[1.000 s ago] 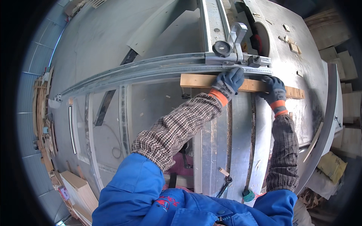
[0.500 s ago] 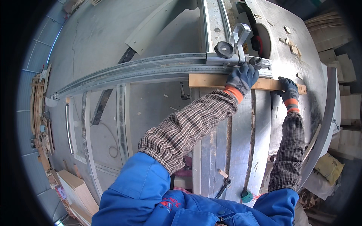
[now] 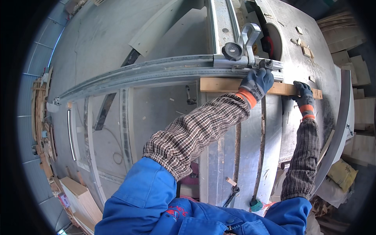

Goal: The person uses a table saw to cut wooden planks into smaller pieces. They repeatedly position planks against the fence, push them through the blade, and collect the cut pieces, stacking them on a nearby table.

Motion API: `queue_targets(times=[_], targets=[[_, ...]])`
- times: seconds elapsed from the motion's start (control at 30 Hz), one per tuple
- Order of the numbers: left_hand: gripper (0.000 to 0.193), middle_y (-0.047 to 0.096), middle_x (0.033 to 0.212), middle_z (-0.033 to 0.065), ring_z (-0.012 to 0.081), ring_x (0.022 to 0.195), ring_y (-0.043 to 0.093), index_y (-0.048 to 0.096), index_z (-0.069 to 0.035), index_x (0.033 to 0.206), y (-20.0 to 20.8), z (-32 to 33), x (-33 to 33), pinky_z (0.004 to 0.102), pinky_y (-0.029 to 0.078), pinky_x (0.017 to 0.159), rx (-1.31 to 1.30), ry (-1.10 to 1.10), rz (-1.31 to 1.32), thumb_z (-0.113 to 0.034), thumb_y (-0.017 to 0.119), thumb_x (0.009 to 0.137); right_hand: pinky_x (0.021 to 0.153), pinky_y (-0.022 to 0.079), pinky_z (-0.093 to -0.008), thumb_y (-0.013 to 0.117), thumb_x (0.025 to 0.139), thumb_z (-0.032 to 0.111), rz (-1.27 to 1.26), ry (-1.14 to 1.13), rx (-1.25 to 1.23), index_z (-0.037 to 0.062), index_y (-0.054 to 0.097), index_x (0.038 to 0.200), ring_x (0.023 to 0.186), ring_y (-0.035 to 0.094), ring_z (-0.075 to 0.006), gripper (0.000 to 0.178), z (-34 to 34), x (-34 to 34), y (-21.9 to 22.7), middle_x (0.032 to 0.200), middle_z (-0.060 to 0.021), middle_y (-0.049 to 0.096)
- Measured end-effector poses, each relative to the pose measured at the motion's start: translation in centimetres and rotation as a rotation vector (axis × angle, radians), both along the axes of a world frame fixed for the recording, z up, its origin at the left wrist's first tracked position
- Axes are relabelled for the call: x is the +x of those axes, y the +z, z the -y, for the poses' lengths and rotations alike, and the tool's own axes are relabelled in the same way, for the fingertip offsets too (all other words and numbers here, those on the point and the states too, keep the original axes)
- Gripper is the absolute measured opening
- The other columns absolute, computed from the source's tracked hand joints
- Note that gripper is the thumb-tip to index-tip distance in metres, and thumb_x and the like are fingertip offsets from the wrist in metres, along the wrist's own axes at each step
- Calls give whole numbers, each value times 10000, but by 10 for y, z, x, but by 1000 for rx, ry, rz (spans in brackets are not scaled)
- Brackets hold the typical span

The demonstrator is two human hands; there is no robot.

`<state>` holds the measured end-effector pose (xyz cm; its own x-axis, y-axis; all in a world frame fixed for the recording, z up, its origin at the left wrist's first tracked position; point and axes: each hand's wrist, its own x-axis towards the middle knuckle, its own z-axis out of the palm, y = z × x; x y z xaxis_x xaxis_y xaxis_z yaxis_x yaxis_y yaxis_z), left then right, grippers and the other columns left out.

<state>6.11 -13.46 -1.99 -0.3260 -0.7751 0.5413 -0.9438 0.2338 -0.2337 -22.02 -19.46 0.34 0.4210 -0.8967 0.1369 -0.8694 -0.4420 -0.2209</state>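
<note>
A long wooden strip [image 3: 220, 84] lies crosswise against the near side of a metal fence [image 3: 172, 67] with a ruled scale. My left hand [image 3: 257, 83], in a blue-grey glove with an orange cuff, is closed over the strip right of its middle, its fingers close to the fence's end. My right hand [image 3: 304, 94], gloved alike, grips the strip near its right end, fingers over the far edge. A black round knob [image 3: 232, 51] and an upright metal clamp handle [image 3: 250, 36] stand on the fence just beyond my left hand.
Beyond the fence, a red part [image 3: 268, 44] sits beside a rounded metal plate [image 3: 274, 37] on the saw table. Wood offcuts [image 3: 306, 51] lie on the far right of the table. Stacked boards [image 3: 359, 70] stand at the right, and long timber [image 3: 39, 105] leans at the left.
Both hands and the wooden strip have shifted slightly right along the fence. The fence and clamp stay practically where they were.
</note>
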Motion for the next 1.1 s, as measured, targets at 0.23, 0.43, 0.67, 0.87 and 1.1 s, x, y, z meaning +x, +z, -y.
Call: queue_targets(times=[0.23, 0.43, 0.67, 0.87, 1.1], targets=[[312, 484, 1044, 29, 212, 961, 456, 578, -190, 1083, -1, 7, -10, 320, 453, 543, 159, -16, 73, -102, 612, 785, 970, 481, -400, 859, 582, 97, 9, -7, 3, 158, 615, 1232, 1141, 574, -301, 697, 3, 5, -1, 1191, -96, 631], [164, 489, 955, 4, 223, 943, 484, 597, -201, 916, -8, 7, 2, 395, 460, 688, 84, -9, -188, -195, 620, 753, 960, 480, -416, 851, 604, 128, -20, 37, -16, 132, 619, 1221, 1127, 577, -315, 659, 6, 5, -5, 1168, -105, 636], [503, 484, 1066, 59, 258, 1044, 454, 553, -178, 1071, 9, -3, 3, 424, 410, 910, 213, 64, -300, -321, 775, 642, 973, 454, -417, 857, 600, 207, 24, 2, 2, 129, 620, 1212, 1126, 568, -333, 661, 9, -4, -7, 1176, -112, 628], [786, 417, 1165, 40, 259, 1110, 416, 475, -201, 1178, 22, -7, 0, 430, 427, 950, 393, 118, -197, -428, 857, 531, 1055, 393, -414, 837, 647, 241, -81, -89, 36, 170, 568, 1289, 1244, 496, -308, 700, 11, -11, -3, 1294, -100, 561], [799, 427, 1169, 62, 265, 1108, 410, 478, -189, 1213, 32, -7, 0, 447, 394, 980, 462, 155, -52, -514, 843, 581, 1050, 415, -403, 849, 640, 197, -149, -100, 85, 148, 561, 1292, 1238, 503, -316, 715, 17, -19, 4, 1304, -97, 566]])
